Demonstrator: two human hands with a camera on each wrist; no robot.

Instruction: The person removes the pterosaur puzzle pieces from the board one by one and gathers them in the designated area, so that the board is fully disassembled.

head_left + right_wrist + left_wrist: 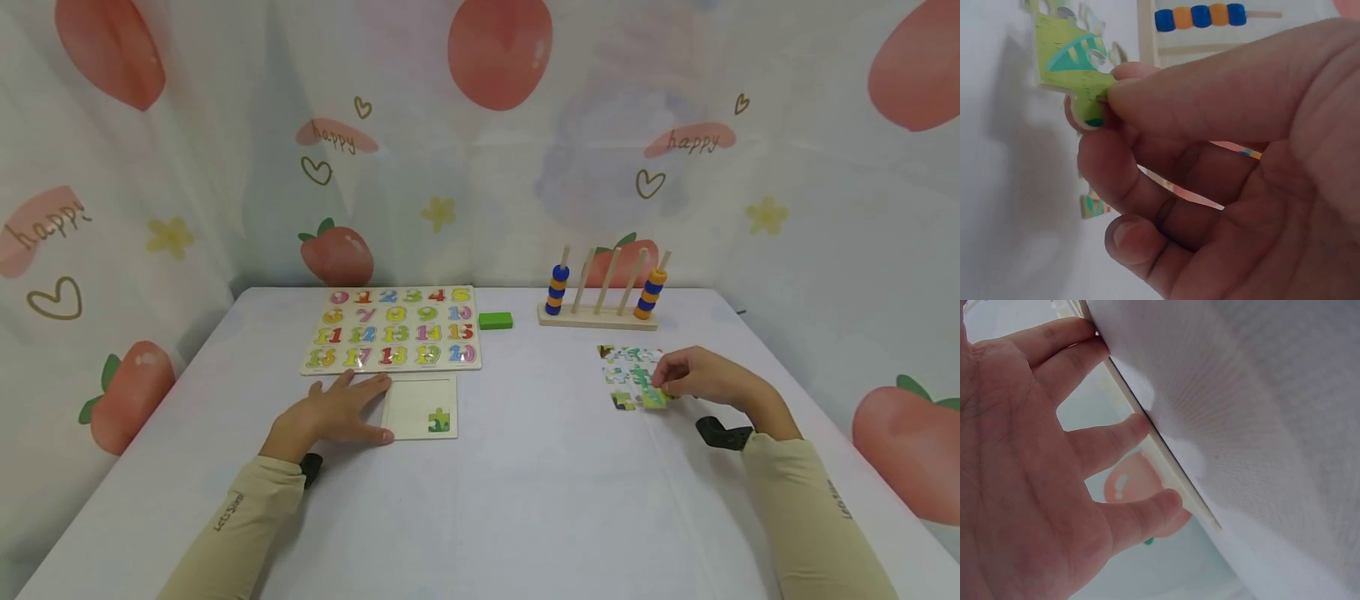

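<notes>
My right hand [705,379] pinches a green jigsaw piece [1075,62] between thumb and fingers, as the right wrist view shows close up. Around it on the table lie several loose jigsaw pieces [617,375]. With its fingers spread, my left hand [330,414] rests beside the square wooden puzzle tray [408,408], thumb and a fingertip at its left edge. One green jigsaw piece [439,420] sits in the tray's lower right corner. In the left wrist view the fingertips [1138,428] touch the edge of a pale board [1179,475].
Behind the tray lies a number puzzle board [392,329], with a green block [496,321] at its right side. A wooden peg rack [597,319] with blue and orange beads on its outer pegs stands at the back right. Printed curtains [480,167] enclose the table.
</notes>
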